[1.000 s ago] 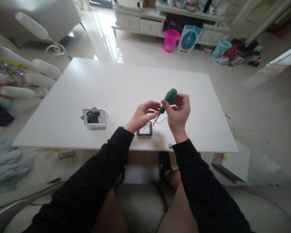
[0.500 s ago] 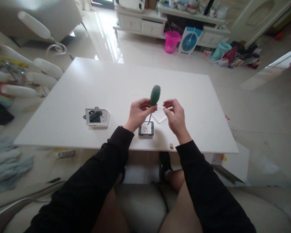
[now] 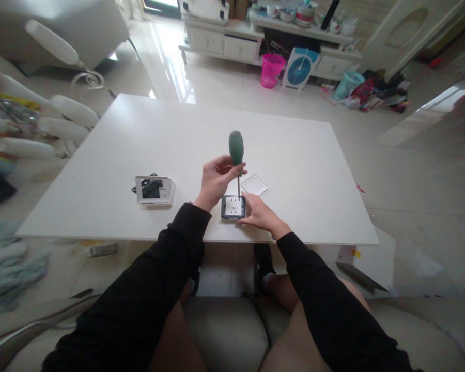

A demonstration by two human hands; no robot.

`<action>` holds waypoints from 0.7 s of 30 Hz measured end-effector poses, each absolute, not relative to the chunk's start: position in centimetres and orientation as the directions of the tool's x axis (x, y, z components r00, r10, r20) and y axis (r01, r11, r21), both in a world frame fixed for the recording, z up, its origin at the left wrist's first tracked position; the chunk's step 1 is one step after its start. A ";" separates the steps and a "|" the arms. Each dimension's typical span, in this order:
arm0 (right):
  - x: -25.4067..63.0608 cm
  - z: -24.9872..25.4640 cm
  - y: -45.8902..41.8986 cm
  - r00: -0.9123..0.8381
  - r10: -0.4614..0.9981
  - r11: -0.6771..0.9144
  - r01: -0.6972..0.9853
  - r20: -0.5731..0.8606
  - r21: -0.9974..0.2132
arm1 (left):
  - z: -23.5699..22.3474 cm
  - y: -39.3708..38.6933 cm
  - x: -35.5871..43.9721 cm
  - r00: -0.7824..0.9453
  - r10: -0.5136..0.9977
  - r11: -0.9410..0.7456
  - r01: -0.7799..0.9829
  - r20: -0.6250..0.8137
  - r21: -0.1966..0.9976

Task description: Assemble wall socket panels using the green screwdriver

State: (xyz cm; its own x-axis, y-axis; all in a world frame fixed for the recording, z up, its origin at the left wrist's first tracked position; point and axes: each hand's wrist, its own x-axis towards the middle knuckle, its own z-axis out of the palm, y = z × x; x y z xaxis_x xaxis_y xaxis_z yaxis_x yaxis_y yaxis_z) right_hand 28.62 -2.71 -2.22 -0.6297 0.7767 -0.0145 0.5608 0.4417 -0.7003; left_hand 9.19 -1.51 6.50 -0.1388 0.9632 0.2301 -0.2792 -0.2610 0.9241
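Note:
My left hand is closed around a screwdriver with a thick green handle. The screwdriver stands nearly upright, its thin metal shaft pointing down to the upper right of a wall socket. Whether the tip touches the socket I cannot tell. The socket lies face up near the table's front edge, white in the middle with a dark frame. Its right side is gripped by my right hand, fingers at the back and thumb at the front. Just behind lies a square white cover frame.
Further left on the white table sit white frames with black parts in them. Lamp arms reach past the table's left edge. Beyond the table are a pink basket, a blue fan and a low cabinet.
My right hand has come down from the air and taken hold of the socket's right side. The screwdriver has shifted left and become more upright in my left hand.

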 end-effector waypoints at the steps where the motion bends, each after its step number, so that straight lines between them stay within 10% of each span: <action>1: 28.5 -2.2 -2.6 -0.630 0.776 0.444 0.564 -0.016 -0.696 | 6.5 -1.5 9.2 -0.139 0.964 -0.259 -0.274 0.229 0.926; 21: 25.8 -1.6 -2.6 -0.485 0.870 0.375 0.538 0.087 -0.755 | 6.1 -1.8 9.1 -0.092 0.972 -0.233 -0.272 0.216 0.934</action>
State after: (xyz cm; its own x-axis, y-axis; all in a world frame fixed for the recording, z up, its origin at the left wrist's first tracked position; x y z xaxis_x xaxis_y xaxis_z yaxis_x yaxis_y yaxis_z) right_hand 25.78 -2.63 -1.62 -0.4850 0.8702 0.0869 0.5379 0.3752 -0.7549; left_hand 9.06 -1.80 6.15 -0.0919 0.9721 0.2160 -0.2721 -0.2332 0.9336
